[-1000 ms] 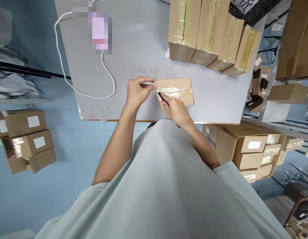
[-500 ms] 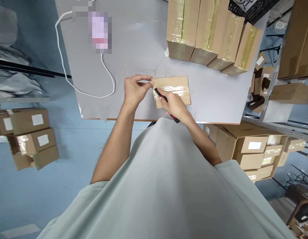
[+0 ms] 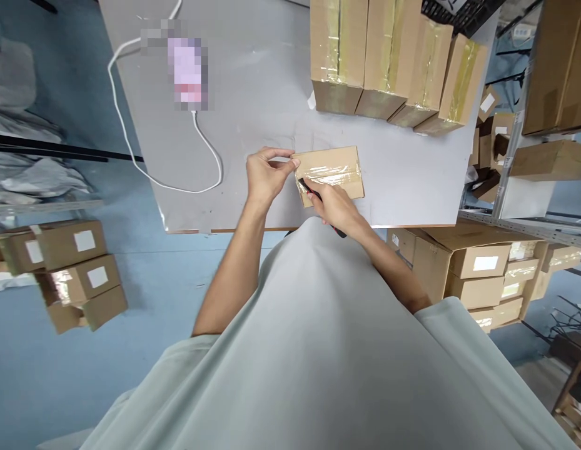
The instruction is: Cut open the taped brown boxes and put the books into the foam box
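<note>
Small box: the small taped carton [image 3: 330,164] lies flat on the tabletop near the person's edge, right in front of the grey-green shirt [image 3: 313,325].
Long axis: runs left to right, with the right end tipped a bit toward the far side. Shiny clear tape [image 3: 338,175] runs along it the same way.
Black-and-red tool: looks like a cutter [image 3: 311,189], slanting across that long axis, front end up over the box's left part, tail down toward the shirt. Can't make out a blade, tbh.
Right hand: closed around the tool [image 3: 339,209], sitting over the near side of the box, so the carton is beneath and beyond it.
Left hand: at the box's far left corner [image 3: 266,178], thumb and forefinger pinching there, with a gap showing between the two further back.
Nearer hand: kind of a tie, both are at the carton. The key bit is that tool front and left thumb are just beside each other at the left end.
Tabletop: grey [image 3: 257,94], with a row of bigger taped boxes [image 3: 339,53] beyond and to the right.
White cable: loops off left [image 3: 219,164], well apart from both hands.
</note>
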Tool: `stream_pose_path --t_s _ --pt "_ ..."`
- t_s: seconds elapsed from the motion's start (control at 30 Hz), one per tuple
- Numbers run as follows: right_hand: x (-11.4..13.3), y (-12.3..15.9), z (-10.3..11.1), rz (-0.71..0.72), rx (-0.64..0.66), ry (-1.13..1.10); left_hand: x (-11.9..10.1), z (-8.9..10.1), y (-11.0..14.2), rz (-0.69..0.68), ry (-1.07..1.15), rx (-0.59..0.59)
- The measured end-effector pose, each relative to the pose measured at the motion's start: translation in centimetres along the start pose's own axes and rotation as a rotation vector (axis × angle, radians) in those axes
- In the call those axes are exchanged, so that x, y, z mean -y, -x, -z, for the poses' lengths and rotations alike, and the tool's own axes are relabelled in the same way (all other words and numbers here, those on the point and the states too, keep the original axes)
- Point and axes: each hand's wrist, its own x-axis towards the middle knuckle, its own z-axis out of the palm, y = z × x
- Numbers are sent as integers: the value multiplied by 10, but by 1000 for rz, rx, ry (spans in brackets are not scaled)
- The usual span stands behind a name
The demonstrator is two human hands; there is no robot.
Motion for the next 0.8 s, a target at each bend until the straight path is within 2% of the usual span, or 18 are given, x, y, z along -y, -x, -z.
stream_pose_path --t_s 0.17,0.5,0.6,0.8 --pt "5 0 -17 -34 -54 -10 0 0 -6 -8 2 -2" --pt "9 10 -34 -80 -126 43 3 -10 -10 9 -10 -10" --pt "14 11 -37 -79 -128 43 5 -10 -6 26 7 3" --pt "28 10 -45 -92 -104 149 10 -12 6 10 29 -47"
